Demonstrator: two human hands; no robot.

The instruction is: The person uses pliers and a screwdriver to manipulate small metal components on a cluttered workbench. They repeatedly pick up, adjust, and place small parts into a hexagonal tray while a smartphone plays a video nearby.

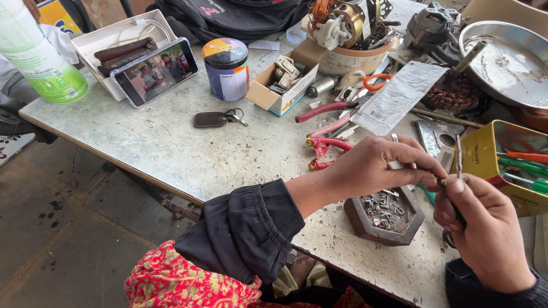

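Observation:
My left hand (pixel 374 167) reaches across the worn tabletop (pixel 188 148) and pinches a small metal part (pixel 396 165) between its fingertips. My right hand (pixel 485 231) is closed on a thin screwdriver (pixel 458 157) whose shaft stands up between the two hands. The fingertips of both hands meet just above a dark hexagonal tray (pixel 386 215) that holds small metal scraps. A ring sits on a left-hand finger.
Red-handled pliers (pixel 326 149), a key fob (pixel 218 118), a small tin (pixel 226 68), a propped phone (pixel 155 71), a cardboard box of parts (pixel 283 84), a steel bowl (pixel 508 63) and a yellow tin of screwdrivers (pixel 502 162) crowd the table. A green bottle (pixel 40 54) stands far left.

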